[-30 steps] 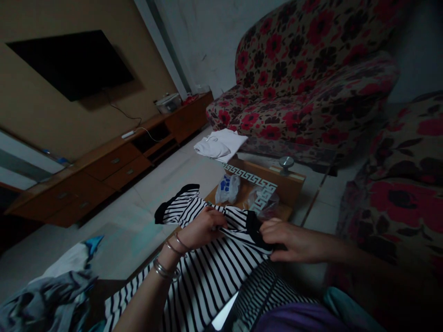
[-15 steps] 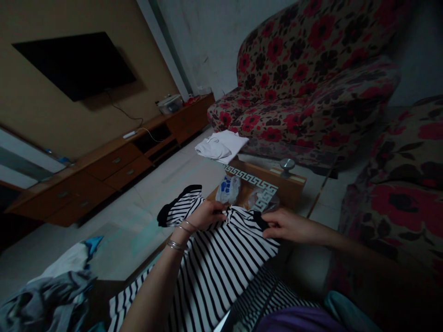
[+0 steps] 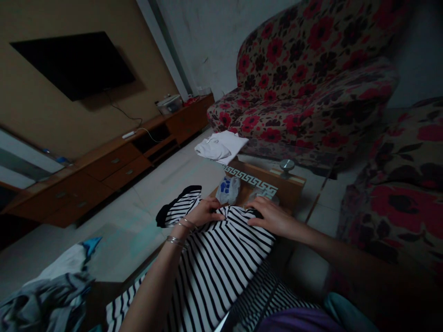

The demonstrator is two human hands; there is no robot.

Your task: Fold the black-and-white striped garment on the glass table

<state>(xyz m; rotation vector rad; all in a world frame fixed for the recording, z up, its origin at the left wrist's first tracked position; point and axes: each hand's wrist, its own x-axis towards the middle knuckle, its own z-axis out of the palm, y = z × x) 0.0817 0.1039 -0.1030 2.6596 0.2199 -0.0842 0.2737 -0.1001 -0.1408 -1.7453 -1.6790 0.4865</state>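
A black-and-white striped shirt (image 3: 221, 258) lies spread over the glass table's near end, its lower part running toward me. On the left, one sleeve (image 3: 180, 207) with a black edge lies out flat. My left hand (image 3: 205, 213), with bangles at the wrist, is closed on the fabric at the shirt's far edge. My right hand (image 3: 272, 219) grips the other sleeve near its black cuff, folded in over the body of the shirt. Part of that cuff is hidden under my fingers.
A folded white garment (image 3: 223, 145) rests on the far end of the glass table (image 3: 138, 230). Crumpled clothes (image 3: 51, 290) are heaped at the lower left. Plastic bags (image 3: 228, 190) sit beneath the glass. A floral sofa (image 3: 277, 106) and a wooden TV cabinet (image 3: 104, 170) stand around.
My right hand has moved left, bringing the black cuff inward over the shirt. My left hand has stayed at nearly the same spot on the far edge.
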